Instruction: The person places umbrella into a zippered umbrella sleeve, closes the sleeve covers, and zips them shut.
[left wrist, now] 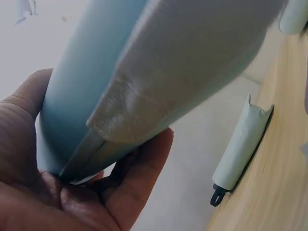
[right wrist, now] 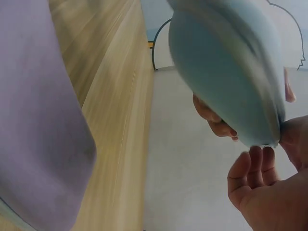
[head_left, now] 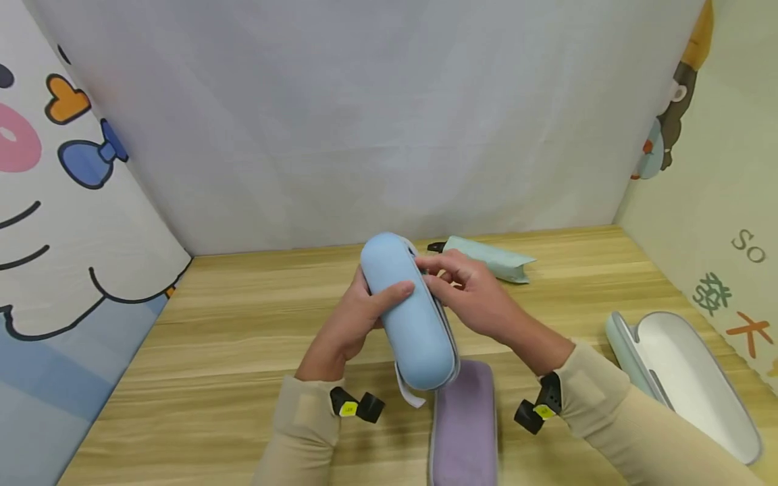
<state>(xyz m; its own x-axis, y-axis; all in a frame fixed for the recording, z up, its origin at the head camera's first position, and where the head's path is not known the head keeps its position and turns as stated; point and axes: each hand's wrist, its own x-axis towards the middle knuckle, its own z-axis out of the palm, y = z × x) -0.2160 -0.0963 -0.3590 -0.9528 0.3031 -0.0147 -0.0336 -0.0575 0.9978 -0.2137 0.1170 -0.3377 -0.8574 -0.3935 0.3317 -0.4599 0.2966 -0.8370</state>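
A light blue hard-shell zip case (head_left: 406, 317) is held tilted above the table, with a pale strap (head_left: 408, 390) hanging from its near end. My left hand (head_left: 358, 310) grips it from the left, thumb across the top face and fingers underneath; in the left wrist view the fingers (left wrist: 144, 178) wrap below the shell. At the far right end of the seam, the thumb and forefinger of my right hand (head_left: 471, 290) pinch the edge. Whatever small part lies between those fingertips is hidden. In the right wrist view, the right hand (right wrist: 276, 197) meets the case's tip.
A purple case (head_left: 464, 425) lies on the wooden table (head_left: 231, 337), below the blue one. Behind my right hand lies a mint-green pouch (head_left: 486, 256) with a black clip. An open case half with white lining (head_left: 693, 371) sits at right. Printed cloth walls surround the table.
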